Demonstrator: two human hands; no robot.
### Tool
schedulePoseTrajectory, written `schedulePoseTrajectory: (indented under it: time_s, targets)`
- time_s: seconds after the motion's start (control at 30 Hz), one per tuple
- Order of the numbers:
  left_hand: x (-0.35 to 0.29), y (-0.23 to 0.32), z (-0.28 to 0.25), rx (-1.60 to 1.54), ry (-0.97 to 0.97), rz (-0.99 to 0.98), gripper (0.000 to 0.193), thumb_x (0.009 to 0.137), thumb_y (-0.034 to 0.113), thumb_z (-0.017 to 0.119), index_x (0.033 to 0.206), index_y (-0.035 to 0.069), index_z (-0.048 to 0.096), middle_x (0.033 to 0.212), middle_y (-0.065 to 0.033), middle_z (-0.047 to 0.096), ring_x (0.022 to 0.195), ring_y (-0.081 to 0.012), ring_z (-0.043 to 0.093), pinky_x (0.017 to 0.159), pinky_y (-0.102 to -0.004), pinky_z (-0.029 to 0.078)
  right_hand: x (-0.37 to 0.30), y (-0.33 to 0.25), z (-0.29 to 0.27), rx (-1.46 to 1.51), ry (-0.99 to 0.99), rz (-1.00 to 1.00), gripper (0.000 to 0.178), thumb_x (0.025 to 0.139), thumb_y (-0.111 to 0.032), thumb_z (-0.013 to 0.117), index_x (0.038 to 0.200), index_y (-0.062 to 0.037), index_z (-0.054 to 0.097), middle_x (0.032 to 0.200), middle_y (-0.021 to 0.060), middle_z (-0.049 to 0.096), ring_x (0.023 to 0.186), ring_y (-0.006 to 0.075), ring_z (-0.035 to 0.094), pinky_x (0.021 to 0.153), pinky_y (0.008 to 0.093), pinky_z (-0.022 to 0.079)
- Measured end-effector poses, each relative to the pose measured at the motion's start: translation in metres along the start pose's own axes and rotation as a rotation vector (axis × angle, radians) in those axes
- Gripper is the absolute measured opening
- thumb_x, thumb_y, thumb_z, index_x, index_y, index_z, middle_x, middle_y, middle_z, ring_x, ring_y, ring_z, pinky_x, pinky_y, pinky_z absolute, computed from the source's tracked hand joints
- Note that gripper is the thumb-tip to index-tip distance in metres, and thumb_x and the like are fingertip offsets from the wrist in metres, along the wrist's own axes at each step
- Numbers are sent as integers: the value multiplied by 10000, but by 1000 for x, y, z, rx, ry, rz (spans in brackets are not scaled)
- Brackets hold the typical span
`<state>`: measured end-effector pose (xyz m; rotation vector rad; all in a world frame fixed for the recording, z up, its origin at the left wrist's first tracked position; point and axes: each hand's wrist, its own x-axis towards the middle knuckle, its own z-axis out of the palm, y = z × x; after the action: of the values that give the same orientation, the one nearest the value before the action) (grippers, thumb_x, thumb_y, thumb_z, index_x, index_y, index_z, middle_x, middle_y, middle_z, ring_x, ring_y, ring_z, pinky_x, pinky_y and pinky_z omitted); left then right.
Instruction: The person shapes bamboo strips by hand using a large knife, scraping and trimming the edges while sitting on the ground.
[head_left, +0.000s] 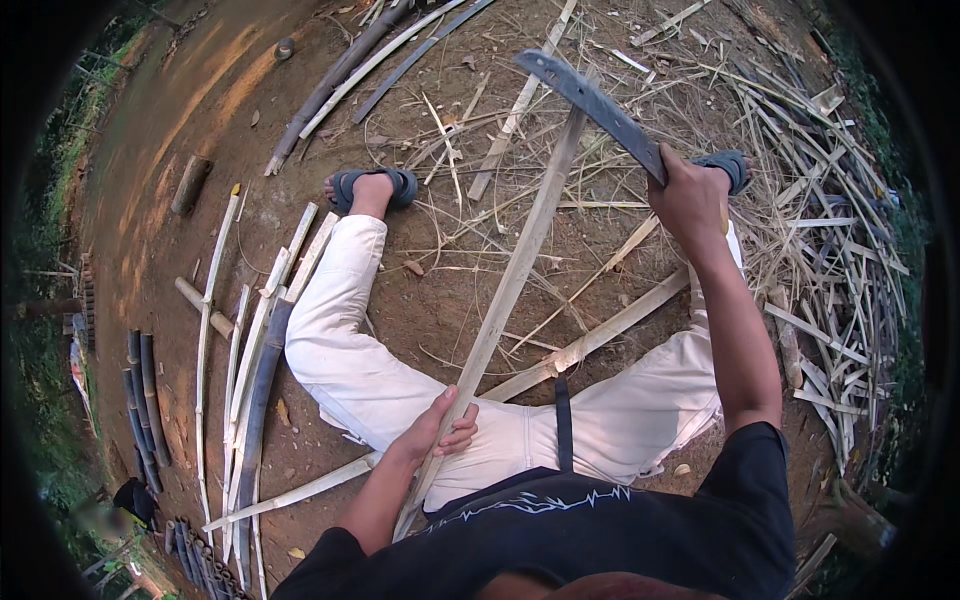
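Note:
My left hand (445,428) is wrapped round a long, pale split bamboo strip (508,285), low down near my lap. The strip slants away from me, its far end just beneath a machete's dark curved blade (600,103). My right hand (688,200) grips the machete, its handle hidden inside my fist. Whether the blade touches the strip, I cannot tell. Across my lap and right thigh lies another bamboo piece (610,342), with a pale cut spot near its middle.
Bamboo strips and poles (262,400) lie left of my leg. A big heap of split strips (825,250) spreads along the right. Thin shavings (600,150) litter the dirt between my sandalled feet. Dark poles (345,75) lie farther off, and short dark bamboo lengths (145,400) at the far left.

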<state>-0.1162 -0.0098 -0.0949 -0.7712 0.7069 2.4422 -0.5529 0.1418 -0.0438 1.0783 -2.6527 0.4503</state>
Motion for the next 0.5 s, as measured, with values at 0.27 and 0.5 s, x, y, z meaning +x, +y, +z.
schedulePoseTrajectory:
  time_s: [0.27,0.5]
  targets:
    - [3,0,-6,-108,-170,-18,683,970,741,318,673,128,371,458,62,330,320,-35,290,328,-174,230,-26,-26,2,-63,15,-513,364,761,-89,643,1122,-49,624,825,108,706,762,285,715,659,423,546]
    - [0,-9,-21,-153,-190,-35,706,948,772,312,658,132,369,449,60,322,315,-31,277,320,-170,218,-12,-45,-6,-27,-68,-348,333,771,-107,667,1083,-22,590,769,129,681,718,305,704,655,461,550]
